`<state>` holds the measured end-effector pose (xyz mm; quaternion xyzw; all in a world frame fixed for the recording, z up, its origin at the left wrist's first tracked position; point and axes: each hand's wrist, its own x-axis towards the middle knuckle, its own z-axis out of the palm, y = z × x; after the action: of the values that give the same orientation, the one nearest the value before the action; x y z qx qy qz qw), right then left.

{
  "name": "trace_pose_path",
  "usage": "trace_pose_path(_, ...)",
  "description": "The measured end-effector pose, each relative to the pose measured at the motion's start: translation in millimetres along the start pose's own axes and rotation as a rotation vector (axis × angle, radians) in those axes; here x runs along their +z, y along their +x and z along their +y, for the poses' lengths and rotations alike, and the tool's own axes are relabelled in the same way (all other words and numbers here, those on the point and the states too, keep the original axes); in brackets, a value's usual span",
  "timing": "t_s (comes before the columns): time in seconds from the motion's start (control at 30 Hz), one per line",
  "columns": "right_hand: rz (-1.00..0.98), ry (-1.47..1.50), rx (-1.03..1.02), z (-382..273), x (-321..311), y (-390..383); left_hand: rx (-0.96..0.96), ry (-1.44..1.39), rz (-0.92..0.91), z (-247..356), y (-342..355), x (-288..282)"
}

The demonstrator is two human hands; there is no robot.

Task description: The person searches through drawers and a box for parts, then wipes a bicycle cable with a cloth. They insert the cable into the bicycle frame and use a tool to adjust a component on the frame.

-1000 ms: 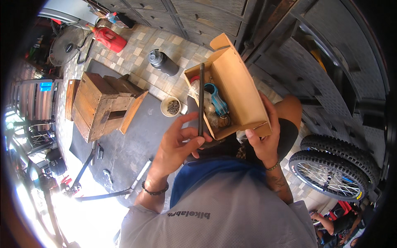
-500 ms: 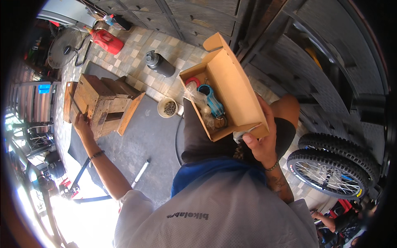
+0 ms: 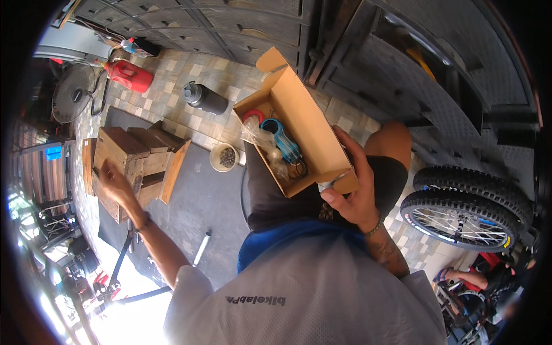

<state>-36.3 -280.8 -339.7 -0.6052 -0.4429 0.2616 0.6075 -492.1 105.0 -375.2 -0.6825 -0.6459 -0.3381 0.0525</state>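
My left hand (image 3: 115, 184) is over the weathered wooden crate (image 3: 121, 144) at the left, its fingers blurred; a small dark piece shows by them, and I cannot make out whether I hold it. My right hand (image 3: 359, 201) is closed round the near right end of an open cardboard box (image 3: 305, 121) above my lap. Inside lie a light blue tool-like object (image 3: 284, 141), a red ring-shaped item (image 3: 253, 115) and clear plastic packaging (image 3: 259, 138). A pale tub (image 3: 224, 157) of small dark bits stands between crate and box.
A dark bottle (image 3: 204, 98), red jug (image 3: 129, 76) and fan (image 3: 72, 92) are beyond. Grey cabinets (image 3: 253, 29) line the back and right. Two bicycle wheels (image 3: 460, 224) lie at right, another person's leg (image 3: 468, 279) below them. A dark mat (image 3: 184, 230) covers the floor.
My left hand has left the box with the dark rod and moved left to the crate; the rod is now hard to see. The box has shifted slightly left in the view.
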Motion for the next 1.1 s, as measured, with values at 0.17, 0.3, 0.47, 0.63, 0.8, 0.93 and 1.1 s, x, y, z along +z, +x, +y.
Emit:
trace_pose_path(0.17,-0.008,-0.006,0.019,0,2,2,0.421,-0.656,-0.623,242,-104,-30)
trace_pose_path(0.3,-0.019,-0.017,0.016,-1,2,1,0.638,-0.376,-0.636,306,-135,-30)
trace_pose_path(0.47,-0.026,-0.026,-0.003,5,0,0,0.770,-0.289,-0.666,305,-142,-39)
trace_pose_path(0.63,-0.053,0.006,0.006,2,-1,2,0.892,-0.375,-0.748,309,-160,-46)
trace_pose_path(0.8,-0.082,-0.019,-0.033,0,-3,5,0.956,-0.302,-0.926,307,-162,-53)
trace_pose_path(0.93,-0.154,-0.030,-0.098,-3,-4,10,1.026,-0.319,-1.053,296,-170,-60)
trace_pose_path(1.1,-0.162,-0.033,-0.129,-2,-1,11,0.994,-0.369,-0.997,289,-179,-64)
